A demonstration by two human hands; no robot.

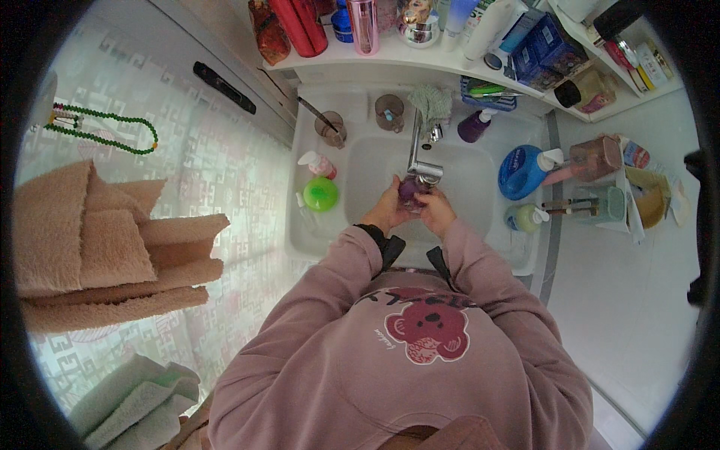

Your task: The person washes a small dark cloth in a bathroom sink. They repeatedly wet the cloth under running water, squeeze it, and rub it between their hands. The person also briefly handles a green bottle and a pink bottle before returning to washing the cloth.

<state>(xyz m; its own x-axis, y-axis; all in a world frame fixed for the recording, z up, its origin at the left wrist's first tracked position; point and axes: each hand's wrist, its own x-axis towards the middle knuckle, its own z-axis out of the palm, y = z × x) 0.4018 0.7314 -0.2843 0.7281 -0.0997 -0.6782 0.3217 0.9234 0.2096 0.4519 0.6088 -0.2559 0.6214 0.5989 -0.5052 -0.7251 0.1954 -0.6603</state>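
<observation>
Under the chrome faucet [424,169], both of my hands are around a small purple object [411,190], perhaps a cup or bottle; the fingers hide much of it. My left hand [388,207] grips its left side, and my right hand [438,210] holds it from the right. They are above the white washbasin [364,169], near its front. Whether water is running is hard to make out. Black bands show at both wrists below the pushed-up sleeves.
Left rim: a green round container [320,194], a pink pump bottle [322,166] and a cup with a brush [331,129]. Right: a blue pump bottle [520,172] and a pale one [523,218]. A crowded shelf [360,63] overhangs the back. Brown towels [112,247] hang left.
</observation>
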